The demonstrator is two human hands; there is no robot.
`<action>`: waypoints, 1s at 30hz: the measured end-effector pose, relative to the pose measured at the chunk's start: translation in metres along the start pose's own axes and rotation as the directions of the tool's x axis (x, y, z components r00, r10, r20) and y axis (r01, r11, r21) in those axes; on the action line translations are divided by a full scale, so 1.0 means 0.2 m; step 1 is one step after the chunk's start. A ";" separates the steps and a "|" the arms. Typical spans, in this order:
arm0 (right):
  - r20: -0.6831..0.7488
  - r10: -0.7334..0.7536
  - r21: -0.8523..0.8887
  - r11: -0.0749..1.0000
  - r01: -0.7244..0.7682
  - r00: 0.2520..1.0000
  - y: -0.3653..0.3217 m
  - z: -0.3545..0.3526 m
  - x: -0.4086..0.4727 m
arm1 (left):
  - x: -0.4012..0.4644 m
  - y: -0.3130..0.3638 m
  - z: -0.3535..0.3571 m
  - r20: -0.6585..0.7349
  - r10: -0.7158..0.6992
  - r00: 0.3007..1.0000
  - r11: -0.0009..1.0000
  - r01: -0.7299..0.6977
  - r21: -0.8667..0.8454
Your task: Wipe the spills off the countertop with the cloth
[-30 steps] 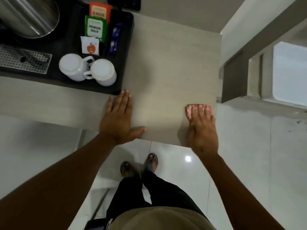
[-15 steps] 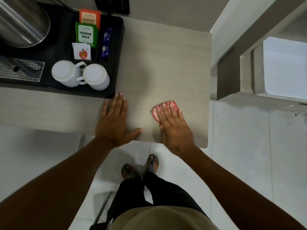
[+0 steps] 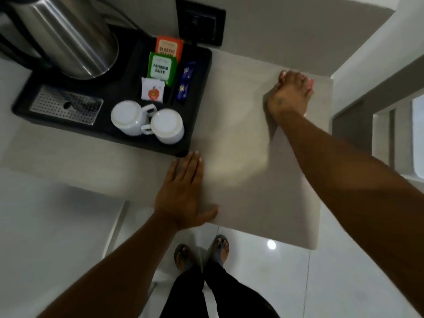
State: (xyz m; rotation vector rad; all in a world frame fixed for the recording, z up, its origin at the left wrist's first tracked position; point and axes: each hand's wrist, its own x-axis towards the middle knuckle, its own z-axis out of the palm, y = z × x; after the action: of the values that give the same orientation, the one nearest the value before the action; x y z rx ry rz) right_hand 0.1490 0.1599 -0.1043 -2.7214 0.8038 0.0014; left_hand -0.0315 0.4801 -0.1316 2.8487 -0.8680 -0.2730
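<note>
The beige countertop (image 3: pixel 241 138) fills the middle of the head view. My right hand (image 3: pixel 289 94) presses a pink cloth (image 3: pixel 309 84) onto the counter at its far right corner; only a pink edge shows past my fingers. My left hand (image 3: pixel 183 193) lies flat with fingers together on the counter's near edge, just below the corner of the black tray (image 3: pixel 199 106). No spill is visible on the surface.
The black tray holds a steel kettle (image 3: pixel 68 35), two upturned white cups (image 3: pixel 146 121), tea sachets (image 3: pixel 163 65) and a metal drip grate (image 3: pixel 66 105). A black wall socket (image 3: pixel 200 21) sits behind. The counter ends at the right; white floor tiles and my feet (image 3: pixel 202 251) lie below.
My right hand slid the cloth from the near edge, left toward the middle, then away to the far right corner. My left hand stayed put.
</note>
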 end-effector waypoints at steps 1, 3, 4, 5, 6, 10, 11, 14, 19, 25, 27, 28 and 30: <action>0.009 0.004 0.008 1.000 -0.004 1.000 -0.09 0.02 0.02 | 0.00 0.00 0.00 -0.013 -0.001 1.000 1.000 0.001 -0.015; 0.053 -0.090 0.024 0.996 0.089 0.995 -0.25 0.08 0.00 | 0.00 0.00 0.01 -0.026 -0.005 1.000 1.000 0.004 -0.031; 0.074 -0.177 0.038 0.984 0.174 0.981 -0.33 0.11 -0.03 | 0.00 0.00 0.02 -0.025 -0.008 1.000 0.999 0.007 -0.033; 0.091 -0.270 0.049 0.963 0.267 0.959 -0.40 0.14 -0.07 | -0.01 0.00 0.02 -0.023 -0.011 1.000 0.999 0.010 -0.033; 0.107 -0.356 0.047 0.935 0.353 0.928 -0.46 0.16 -0.12 | -0.01 0.00 0.02 -0.021 -0.009 1.000 0.999 0.009 -0.033; 0.173 -0.524 0.007 0.847 0.531 0.834 -0.43 0.20 -0.34 | -0.01 0.00 0.03 -0.033 -0.002 0.999 1.000 0.001 -0.028; 0.154 -0.546 0.035 0.836 0.548 0.823 -0.36 0.19 -0.43 | -0.01 0.00 0.04 -0.033 -0.004 0.999 1.000 0.004 -0.021; 0.095 -0.590 0.097 0.807 0.582 0.802 -0.09 0.16 -0.83 | -0.01 0.01 0.02 -0.023 0.000 1.000 1.000 0.000 -0.001; 0.108 -0.441 0.063 0.897 0.437 0.891 0.38 0.06 -1.28 | -0.01 0.01 0.00 0.001 -0.004 1.000 1.000 0.004 -0.018; 0.064 -0.177 0.072 0.982 0.173 0.982 0.45 -0.04 -1.26 | -0.01 0.03 -0.03 0.025 -0.019 1.000 1.000 0.019 0.006; 0.062 -0.177 0.085 0.982 0.171 0.982 0.43 -0.05 -1.28 | 0.01 0.08 -0.04 0.045 -0.055 0.997 0.998 0.056 -0.021; 0.054 -0.173 0.099 0.981 0.167 0.983 0.43 -0.06 -1.28 | 0.03 0.12 -0.05 0.059 -0.072 0.996 0.996 0.074 -0.045; 0.040 -0.152 0.139 0.980 0.145 0.988 0.42 -0.09 -1.28 | 0.09 0.25 -0.07 0.063 -0.059 0.996 0.994 0.065 -0.086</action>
State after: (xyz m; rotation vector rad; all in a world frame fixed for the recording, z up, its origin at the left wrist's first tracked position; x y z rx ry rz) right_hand -0.1138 0.2238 -0.0900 -2.6343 0.5637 -0.0166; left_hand -0.0415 0.4306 -0.1108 2.8022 -0.7593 -0.3961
